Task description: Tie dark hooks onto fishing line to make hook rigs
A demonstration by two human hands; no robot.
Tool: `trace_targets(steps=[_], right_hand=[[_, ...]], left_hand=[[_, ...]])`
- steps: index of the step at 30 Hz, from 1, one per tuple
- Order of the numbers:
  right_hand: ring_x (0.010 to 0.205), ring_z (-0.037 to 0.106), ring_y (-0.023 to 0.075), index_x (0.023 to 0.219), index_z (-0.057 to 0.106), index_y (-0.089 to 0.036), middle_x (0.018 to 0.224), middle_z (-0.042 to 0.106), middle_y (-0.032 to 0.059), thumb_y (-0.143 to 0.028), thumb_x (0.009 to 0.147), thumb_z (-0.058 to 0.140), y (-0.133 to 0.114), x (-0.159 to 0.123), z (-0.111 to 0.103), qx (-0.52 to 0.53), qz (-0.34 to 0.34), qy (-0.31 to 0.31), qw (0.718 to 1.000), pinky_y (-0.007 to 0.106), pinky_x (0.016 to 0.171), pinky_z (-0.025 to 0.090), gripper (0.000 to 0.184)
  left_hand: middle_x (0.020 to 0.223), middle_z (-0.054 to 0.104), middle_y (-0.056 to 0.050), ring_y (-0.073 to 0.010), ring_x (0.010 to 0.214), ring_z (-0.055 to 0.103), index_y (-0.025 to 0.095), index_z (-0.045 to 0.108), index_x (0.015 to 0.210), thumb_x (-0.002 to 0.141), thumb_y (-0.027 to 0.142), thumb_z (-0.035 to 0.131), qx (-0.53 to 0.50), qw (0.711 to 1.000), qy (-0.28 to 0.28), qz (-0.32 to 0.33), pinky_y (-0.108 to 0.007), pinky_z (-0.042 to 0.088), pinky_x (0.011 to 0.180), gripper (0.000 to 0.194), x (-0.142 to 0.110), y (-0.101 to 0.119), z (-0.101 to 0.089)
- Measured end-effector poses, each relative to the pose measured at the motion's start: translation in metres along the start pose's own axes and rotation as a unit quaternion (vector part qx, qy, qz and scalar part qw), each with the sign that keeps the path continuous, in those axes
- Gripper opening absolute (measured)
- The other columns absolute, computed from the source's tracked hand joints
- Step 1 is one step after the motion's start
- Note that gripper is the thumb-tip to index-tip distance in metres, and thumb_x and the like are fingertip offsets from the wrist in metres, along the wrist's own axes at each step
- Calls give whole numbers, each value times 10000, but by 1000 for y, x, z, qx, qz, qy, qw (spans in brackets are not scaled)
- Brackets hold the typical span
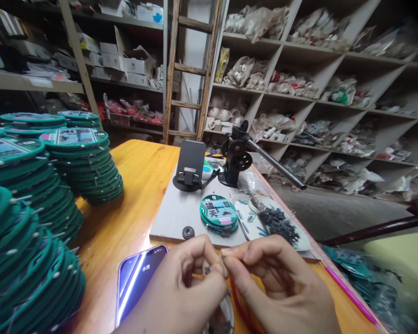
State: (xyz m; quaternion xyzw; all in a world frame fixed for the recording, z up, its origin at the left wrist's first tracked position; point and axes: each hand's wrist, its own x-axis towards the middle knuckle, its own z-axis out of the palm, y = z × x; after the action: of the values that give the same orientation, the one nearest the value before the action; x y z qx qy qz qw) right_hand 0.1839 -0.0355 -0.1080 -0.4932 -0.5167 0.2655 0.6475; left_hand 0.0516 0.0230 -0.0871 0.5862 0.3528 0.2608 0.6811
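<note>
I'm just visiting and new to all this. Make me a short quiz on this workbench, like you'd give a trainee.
1. True or false: the phone lies to the right of the right hand.
2. Which of these sits on the pale board, in front of the black phone stand?
A) a wooden ladder
B) a small pile of round green discs
C) a pink pen
3. Fill in the blank: the fingertips of the left hand and the right hand are close ____.

Key: 1. False, it lies on the left side; 2. B; 3. together
</note>
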Motion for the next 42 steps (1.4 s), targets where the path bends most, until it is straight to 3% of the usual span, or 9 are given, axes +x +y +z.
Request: trace_targets(steps=[12, 20, 27, 35, 42], right_hand=[[777, 750, 128, 778, 551, -260, 790, 719, -39, -85, 835, 674, 2, -3, 2, 10, 13, 1, 1000, 137, 711, 596, 222], [790, 738, 130, 786, 607, -266, 796, 721, -42, -27, 790, 686, -2, -4, 3, -48, -59, 4, 997, 159, 756, 599, 252], [777, 748, 133, 779, 606, -255, 783, 733, -34, -90, 812, 701, -2, 1, 2, -8, -5, 12, 1000, 145, 717, 604, 193], [748, 747, 124, 810, 632, -263, 798, 735, -36, -65, 806, 696, -4, 2, 0, -6, -22, 7, 1000, 140, 703, 608, 208], [773, 744, 125, 811, 621, -272, 813, 732, -40, -71, 806, 696, -3, 2, 0, -29, -33, 6, 999, 149, 718, 609, 214]], left_hand=[[524, 426, 76, -69, 461, 434, 191, 428, 636, 744, 388, 566, -29, 1000, -5, 3, -188, 321, 466, 265, -1, 2, 1], [593, 497, 50, -82, 508, 463, 197, 429, 652, 772, 368, 586, -80, 997, -15, 16, -202, 353, 508, 261, -2, -3, 3], [515, 462, 63, -96, 491, 454, 201, 449, 671, 828, 342, 558, -20, 999, -17, 29, -207, 338, 487, 238, 3, -8, -2], [498, 525, 47, -122, 456, 541, 197, 484, 657, 796, 346, 590, -33, 999, -26, 32, -245, 452, 498, 230, 4, -10, -4], [489, 525, 49, -125, 454, 536, 203, 478, 657, 789, 350, 591, -39, 999, -22, 24, -241, 414, 493, 227, 3, -7, -2]])
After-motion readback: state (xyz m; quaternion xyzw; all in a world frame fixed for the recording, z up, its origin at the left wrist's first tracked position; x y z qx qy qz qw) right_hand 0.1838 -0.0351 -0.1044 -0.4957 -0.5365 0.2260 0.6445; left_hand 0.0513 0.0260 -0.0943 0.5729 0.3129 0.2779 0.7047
